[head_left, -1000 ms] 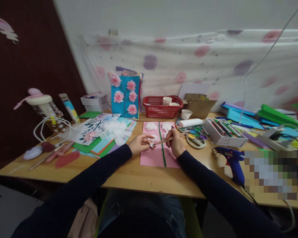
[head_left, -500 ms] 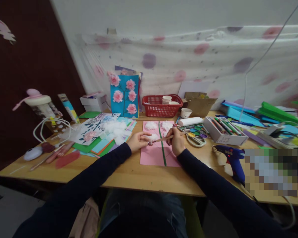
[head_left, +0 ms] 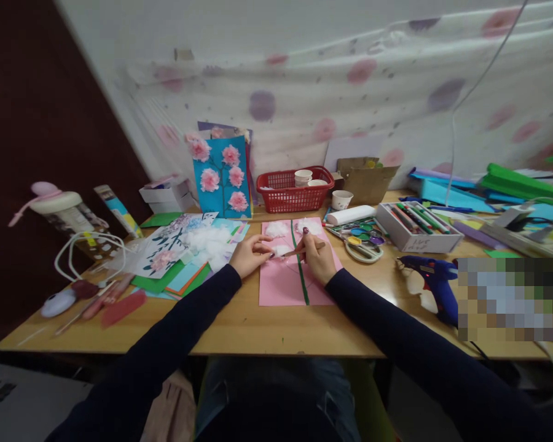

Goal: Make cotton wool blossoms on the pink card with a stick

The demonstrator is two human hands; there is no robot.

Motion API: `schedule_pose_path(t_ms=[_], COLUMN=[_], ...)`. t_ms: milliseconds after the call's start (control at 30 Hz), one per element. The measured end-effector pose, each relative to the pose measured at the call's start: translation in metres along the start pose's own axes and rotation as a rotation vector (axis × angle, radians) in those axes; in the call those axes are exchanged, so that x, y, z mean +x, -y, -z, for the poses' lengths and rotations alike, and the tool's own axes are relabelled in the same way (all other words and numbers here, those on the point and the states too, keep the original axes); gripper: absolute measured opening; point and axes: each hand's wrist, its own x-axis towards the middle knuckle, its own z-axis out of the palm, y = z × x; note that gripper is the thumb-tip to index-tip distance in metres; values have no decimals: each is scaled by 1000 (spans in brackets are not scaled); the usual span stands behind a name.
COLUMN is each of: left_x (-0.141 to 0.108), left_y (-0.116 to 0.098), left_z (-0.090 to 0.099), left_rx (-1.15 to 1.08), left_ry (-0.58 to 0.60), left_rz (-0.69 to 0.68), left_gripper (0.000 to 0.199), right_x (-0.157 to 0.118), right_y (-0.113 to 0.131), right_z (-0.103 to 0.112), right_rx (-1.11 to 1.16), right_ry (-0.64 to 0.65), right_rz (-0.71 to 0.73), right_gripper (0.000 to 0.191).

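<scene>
On the table lies a pink sheet (head_left: pixel 281 291) with a dark green painted stem (head_left: pixel 300 270) down its middle. White cotton tufts (head_left: pixel 276 229) sit on both sides of the stem. My right hand (head_left: pixel 320 258) is closed around a thin brownish stick (head_left: pixel 295 251), whose tip reaches a cotton tuft (head_left: pixel 282 250) left of the stem. I cannot make out the tip's exact shape. Beside that tuft, my left hand (head_left: pixel 252 255) rests at the sheet's left edge, fingers slightly apart and fingertips near the cotton.
Loose cotton (head_left: pixel 207 242) lies on coloured papers (head_left: pixel 170 276) to the left. Behind stand a blue flower card (head_left: pixel 219 184), a red basket (head_left: pixel 295 199) and a paper cup (head_left: pixel 341 199). Scissors (head_left: pixel 364 242), a marker box (head_left: pixel 419 239) and a blue glue gun (head_left: pixel 435 279) are right.
The stick's tip has come down onto the cotton tuft. My left fingers have moved from the stick's tip to the tuft's left side. The camera view has shifted slightly.
</scene>
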Motion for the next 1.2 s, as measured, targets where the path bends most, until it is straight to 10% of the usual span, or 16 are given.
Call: schedule_pose_path(t_ms=[1200], left_x=[15], left_y=[5], left_z=[-5], left_rx=[337], left_ry=[78], left_rz=[-197], left_gripper=[42], right_x=[-2], right_y=[8], right_z=[-5], right_rx=[-93], right_ry=[64], right_rz=[81], right_gripper=[52])
